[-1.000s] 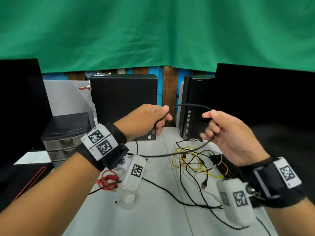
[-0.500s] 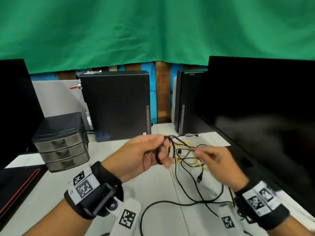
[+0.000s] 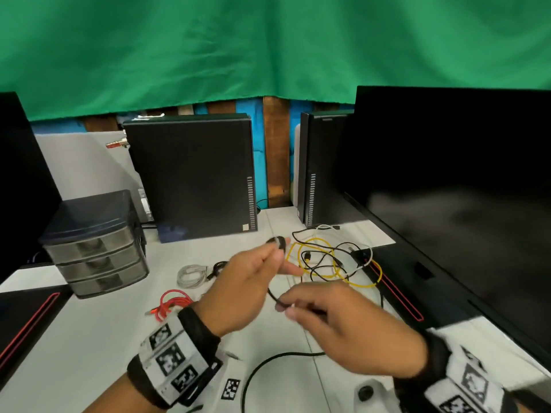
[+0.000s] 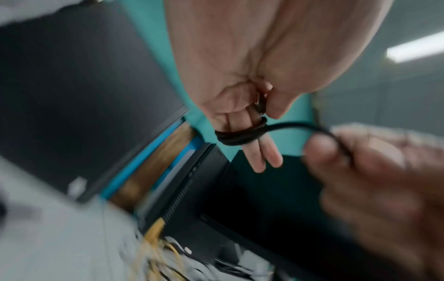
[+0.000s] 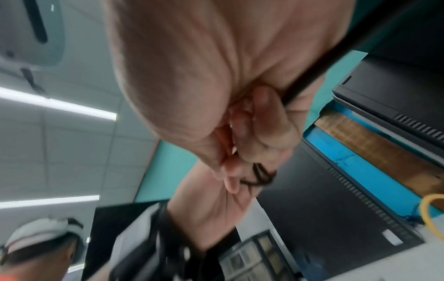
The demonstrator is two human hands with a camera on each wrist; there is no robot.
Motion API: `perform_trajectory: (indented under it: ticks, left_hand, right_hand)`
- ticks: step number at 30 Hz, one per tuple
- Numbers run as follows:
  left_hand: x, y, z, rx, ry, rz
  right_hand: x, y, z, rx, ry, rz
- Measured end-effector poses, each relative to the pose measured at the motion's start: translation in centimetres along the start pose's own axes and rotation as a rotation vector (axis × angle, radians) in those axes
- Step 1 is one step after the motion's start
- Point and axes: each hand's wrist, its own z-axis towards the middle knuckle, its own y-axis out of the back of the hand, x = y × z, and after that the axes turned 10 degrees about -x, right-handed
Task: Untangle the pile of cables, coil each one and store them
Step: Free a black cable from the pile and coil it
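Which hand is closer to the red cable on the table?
Left. The left hand is just right of the red cable; the right hand is farther right, beyond it.

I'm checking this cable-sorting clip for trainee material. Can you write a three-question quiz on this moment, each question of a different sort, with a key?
1. True or false: the black cable is wound around two fingers of the left hand.
2. Which lies nearest the drawer unit? A) red cable B) yellow cable C) monitor
3. Fill in: the right hand pinches the ____ cable.

Key: 1 true; 2 A; 3 black.
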Motion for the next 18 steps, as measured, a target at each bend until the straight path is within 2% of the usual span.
perform_trajectory:
  ticks: [1,3,5,6,8,10,11,13,14,15,17,18]
  left_hand:
    - [0.3,0.1,-0.4,0.067,-0.033,0.045]
    - [0.2,0.4,-1.0,0.219,-0.002,0.005]
    - [-0.3,0.9,-1.4,0.322,0.123,-0.197]
    - [-0.8,1.1,-1.5,0.332,0.199,-0.318]
    - [-1.6,1.6,-1.6,0.251,0.319,-0.55]
    - [-1.9,1.9,-1.4,0.084,0.392,-0.759]
    - [-1.9,2.0,-1.2,-0.003,0.419,-0.862]
    - [-1.8,2.1,-0.8,-0.14,0.457,-1.024]
    - [-1.5,2.1,-0.6,-0.186,0.449,-1.024]
    - [-1.1,2.0,-0.4,-0.226,0.42,-0.918]
    - [0.2,1.9,-0.3,-0.268,0.282,-0.439]
    - [0.8,1.9,-0.4,-0.241,0.196,-0.222]
  right_hand:
    - [0.0,0.8,0.2,-0.025,-0.014,0.039]
    - [-0.5,2.2,0.5,-0.113,-0.015,0.081]
    - [-1.4,2.6,1.0,-0.218,-0.025,0.152]
    - [-1.8,2.4,1.2,-0.268,-0.041,0.197]
    - [-3.1,1.0,1.5,-0.353,-0.086,0.248]
    - [-4.1,-1.1,1.4,-0.382,-0.16,0.262]
    - [-4.4,-2.2,1.1,-0.361,-0.204,0.264]
    - [-4.3,-4.4,0.4,-0.221,-0.268,0.274]
    - [-4.0,-5.3,0.0,-0.12,-0.287,0.277]
    - [-3.5,-6.0,-0.3,-0.022,-0.29,0.275]
    - [-2.3,-6.2,-0.7,0.111,-0.25,0.259]
    - [-1.6,-5.7,-0.6,0.141,-0.225,0.259]
